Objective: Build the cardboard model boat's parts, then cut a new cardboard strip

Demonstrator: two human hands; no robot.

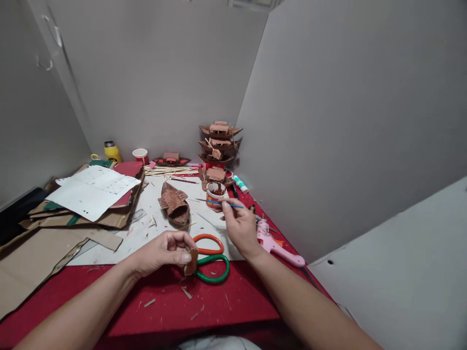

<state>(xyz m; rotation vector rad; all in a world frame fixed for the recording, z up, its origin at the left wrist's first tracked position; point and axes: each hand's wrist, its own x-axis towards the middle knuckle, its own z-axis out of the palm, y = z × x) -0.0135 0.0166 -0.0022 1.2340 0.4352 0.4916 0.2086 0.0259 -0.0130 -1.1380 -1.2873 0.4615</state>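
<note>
left hand [170, 250] pinched shut on small flat brown piece [191, 262], near side of red-covered desk [219, 311], beside scissors with orange and green loop handles [211, 280]. right hand [240, 226] fingers closed round thin blue-handled brush [239, 206], tip pointing left, near red-and-white paper cup smeared with brown paint [210, 199]. brown model boat with curved roof [173, 204] sits left of cup. pink plastic glue gun [280, 249] right of right hand. stacked brown model boats [219, 130] at far side.
</note>
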